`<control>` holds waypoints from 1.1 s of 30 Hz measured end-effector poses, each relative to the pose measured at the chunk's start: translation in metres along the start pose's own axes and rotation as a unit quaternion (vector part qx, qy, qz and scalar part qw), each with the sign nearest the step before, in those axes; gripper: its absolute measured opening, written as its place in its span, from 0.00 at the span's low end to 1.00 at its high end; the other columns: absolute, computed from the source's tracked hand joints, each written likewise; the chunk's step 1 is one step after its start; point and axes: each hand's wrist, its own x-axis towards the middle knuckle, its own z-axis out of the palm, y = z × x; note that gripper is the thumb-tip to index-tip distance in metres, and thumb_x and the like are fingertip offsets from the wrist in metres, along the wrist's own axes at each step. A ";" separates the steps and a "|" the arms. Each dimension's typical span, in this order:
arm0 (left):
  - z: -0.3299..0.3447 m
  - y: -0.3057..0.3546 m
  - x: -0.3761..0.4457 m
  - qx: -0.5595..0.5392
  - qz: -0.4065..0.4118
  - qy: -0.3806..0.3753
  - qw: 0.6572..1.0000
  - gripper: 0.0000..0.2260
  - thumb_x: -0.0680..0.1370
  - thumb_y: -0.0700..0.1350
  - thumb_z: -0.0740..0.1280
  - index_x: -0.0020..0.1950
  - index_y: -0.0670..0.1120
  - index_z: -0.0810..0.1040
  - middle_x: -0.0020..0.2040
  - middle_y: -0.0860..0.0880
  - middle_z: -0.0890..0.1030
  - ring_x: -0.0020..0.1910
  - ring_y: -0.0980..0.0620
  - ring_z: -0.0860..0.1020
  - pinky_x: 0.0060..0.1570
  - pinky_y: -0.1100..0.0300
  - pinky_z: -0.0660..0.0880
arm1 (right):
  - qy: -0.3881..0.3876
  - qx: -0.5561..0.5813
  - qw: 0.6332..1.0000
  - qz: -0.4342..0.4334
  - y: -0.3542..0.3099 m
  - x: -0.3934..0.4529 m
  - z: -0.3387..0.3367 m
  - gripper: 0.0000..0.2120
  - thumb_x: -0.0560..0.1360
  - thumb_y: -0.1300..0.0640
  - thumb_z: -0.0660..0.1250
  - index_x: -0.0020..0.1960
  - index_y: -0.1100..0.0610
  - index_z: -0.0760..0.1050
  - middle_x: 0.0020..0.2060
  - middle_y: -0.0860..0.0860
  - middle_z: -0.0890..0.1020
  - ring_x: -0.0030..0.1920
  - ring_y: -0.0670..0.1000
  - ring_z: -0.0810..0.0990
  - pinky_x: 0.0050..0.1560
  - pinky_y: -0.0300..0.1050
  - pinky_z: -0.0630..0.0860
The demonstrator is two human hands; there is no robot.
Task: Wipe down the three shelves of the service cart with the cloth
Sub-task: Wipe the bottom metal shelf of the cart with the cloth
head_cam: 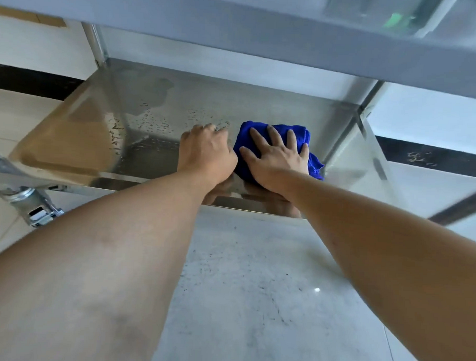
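The soft, light blue microfibre cloth (274, 132) bunches easily, so the right hand (277, 157) presses it flat-fingered on the wet steel shelf (158, 114), while at its 9 o'clock the left hand (205, 151) rests loosely curled, gripping nothing.

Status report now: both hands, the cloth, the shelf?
Right hand flat on blue cloth, pressing it on bottom shelf. Left hand rests beside, fingers curled. Water drops left of cloth.

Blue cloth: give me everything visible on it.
The blue cloth is a bright, fluffy, microfibre-looking rag, bunched into a thick wad. It lies on the wet steel bottom shelf of the cart, right of centre. The right hand presses flat on it with fingers spread, hiding its middle; a loose corner sticks out to the right of the wrist. The left hand rests on the shelf beside its left edge.
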 end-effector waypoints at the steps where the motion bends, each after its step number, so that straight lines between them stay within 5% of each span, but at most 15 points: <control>1: 0.000 -0.001 0.000 -0.019 -0.008 -0.001 1.000 0.13 0.76 0.46 0.59 0.52 0.45 0.81 0.48 0.45 0.79 0.49 0.44 0.75 0.48 0.51 0.72 | -0.002 0.002 1.000 -0.005 0.001 -0.011 0.001 0.33 0.76 0.28 0.41 0.79 0.36 0.50 0.82 0.46 0.52 0.80 0.60 0.43 0.74 0.71 0.41; 4: 0.000 -0.005 0.000 -0.049 -0.031 -0.023 0.998 0.14 0.76 0.47 0.59 0.53 0.47 0.82 0.52 0.45 0.80 0.50 0.43 0.76 0.45 0.55 0.70 | -0.009 0.007 1.000 -0.013 0.001 -0.038 0.001 0.33 0.76 0.29 0.42 0.79 0.35 0.49 0.82 0.46 0.51 0.80 0.60 0.42 0.74 0.71 0.39; 8: -0.009 -0.005 0.000 -0.051 -0.067 -0.150 0.985 0.21 0.79 0.45 0.55 0.71 0.50 0.72 0.74 0.45 0.69 0.70 0.42 0.68 0.66 0.52 0.67 | -0.019 0.010 1.000 -0.019 -0.003 -0.070 -0.001 0.32 0.77 0.29 0.41 0.79 0.35 0.49 0.82 0.46 0.50 0.80 0.60 0.41 0.74 0.70 0.38; 11: -0.023 -0.010 0.007 -0.084 -0.101 -0.227 0.965 0.21 0.82 0.44 0.51 0.75 0.53 0.67 0.79 0.47 0.60 0.75 0.42 0.61 0.71 0.56 0.59 | -0.007 0.010 1.000 -0.013 -0.014 -0.088 0.002 0.33 0.76 0.28 0.40 0.79 0.35 0.49 0.82 0.47 0.50 0.80 0.61 0.42 0.74 0.70 0.38; 16: -0.031 -0.020 0.004 -0.270 -0.128 -0.237 0.924 0.15 0.80 0.41 0.59 0.63 0.48 0.80 0.74 0.51 0.69 0.75 0.49 0.63 0.70 0.60 0.57 | -0.008 0.009 1.000 -0.001 -0.050 -0.098 0.007 0.34 0.76 0.27 0.40 0.79 0.36 0.49 0.82 0.48 0.50 0.80 0.63 0.41 0.73 0.71 0.36; 19: -0.037 -0.026 0.005 -0.392 -0.171 -0.193 0.883 0.14 0.78 0.40 0.59 0.54 0.53 0.81 0.52 0.48 0.80 0.55 0.47 0.80 0.62 0.54 0.72 | -0.010 0.006 1.000 -0.027 -0.080 -0.097 0.012 0.34 0.76 0.28 0.40 0.79 0.37 0.49 0.82 0.49 0.50 0.79 0.64 0.41 0.72 0.72 0.35; 21: -0.037 -0.034 0.008 -0.474 -0.212 -0.128 0.845 0.13 0.76 0.38 0.59 0.47 0.54 0.80 0.42 0.48 0.78 0.41 0.47 0.80 0.53 0.51 0.77 | -0.014 0.005 0.999 -0.046 -0.099 -0.091 0.016 0.34 0.76 0.28 0.39 0.79 0.37 0.48 0.82 0.51 0.50 0.79 0.66 0.40 0.70 0.74 0.34; 24: -0.034 -0.046 0.009 -0.428 -0.239 0.002 0.872 0.09 0.73 0.42 0.61 0.38 0.52 0.80 0.36 0.51 0.77 0.38 0.49 0.77 0.39 0.59 0.70 | -0.016 0.015 0.998 -0.059 -0.120 -0.076 0.018 0.36 0.72 0.28 0.36 0.78 0.37 0.50 0.82 0.51 0.50 0.79 0.66 0.41 0.68 0.76 0.35; 27: -0.033 -0.065 0.011 -0.358 -0.265 0.097 0.890 0.11 0.73 0.47 0.60 0.44 0.53 0.83 0.39 0.58 0.80 0.38 0.55 0.76 0.37 0.65 0.67 | -0.018 0.015 0.998 -0.056 -0.131 -0.049 0.018 0.37 0.70 0.27 0.36 0.77 0.34 0.50 0.82 0.49 0.51 0.79 0.65 0.41 0.68 0.76 0.36; 33: -0.027 -0.131 0.007 -0.190 -0.208 0.088 0.955 0.12 0.76 0.49 0.62 0.53 0.48 0.83 0.52 0.44 0.83 0.50 0.43 0.77 0.50 0.56 0.71 | 0.002 -0.002 0.999 -0.033 -0.144 0.018 0.019 0.35 0.73 0.25 0.42 0.78 0.34 0.50 0.81 0.49 0.54 0.79 0.65 0.44 0.70 0.77 0.40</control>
